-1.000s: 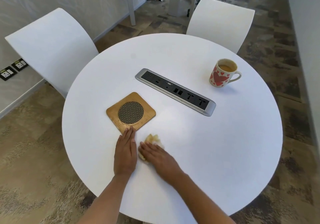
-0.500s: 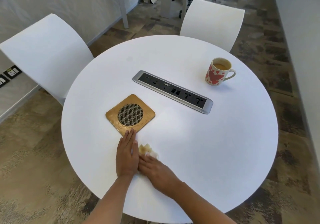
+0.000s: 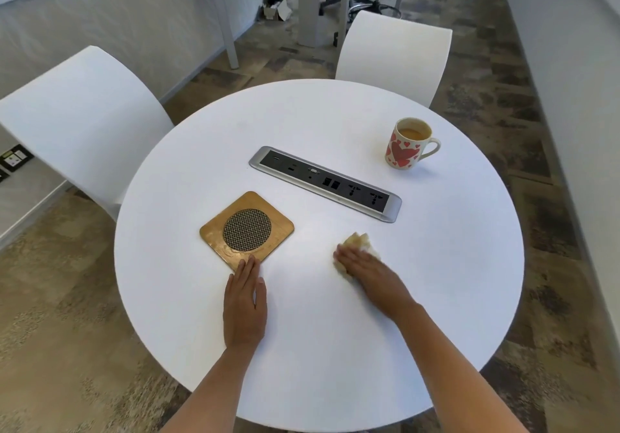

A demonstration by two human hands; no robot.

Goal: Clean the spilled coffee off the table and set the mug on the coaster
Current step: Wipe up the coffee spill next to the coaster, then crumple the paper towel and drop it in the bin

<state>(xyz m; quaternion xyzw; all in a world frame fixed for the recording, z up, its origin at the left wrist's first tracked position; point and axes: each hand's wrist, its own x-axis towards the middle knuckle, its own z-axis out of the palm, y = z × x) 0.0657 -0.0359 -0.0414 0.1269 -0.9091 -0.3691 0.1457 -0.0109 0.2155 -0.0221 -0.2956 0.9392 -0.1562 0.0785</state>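
A white mug (image 3: 406, 144) with red hearts, filled with coffee, stands at the far right of the round white table (image 3: 453, 281). The square wooden coaster (image 3: 247, 229) with a round mesh centre lies left of the middle. My left hand (image 3: 245, 301) rests flat on the table, fingers together, its fingertips touching the coaster's near corner. My right hand (image 3: 372, 275) presses flat on a crumpled, coffee-stained tissue (image 3: 360, 241) right of the coaster; the tissue's far end sticks out past my fingertips. I see no spilled coffee on the tabletop.
A silver power and socket strip (image 3: 325, 184) is set into the table between coaster and mug. Two white chairs stand at the table, one at the left (image 3: 77, 124), one at the far side (image 3: 396, 53). Patterned carpet surrounds the table.
My right hand has slid the tissue to the right, away from my left hand and the coaster. My left hand has stayed by the coaster's corner. The mug has not moved.
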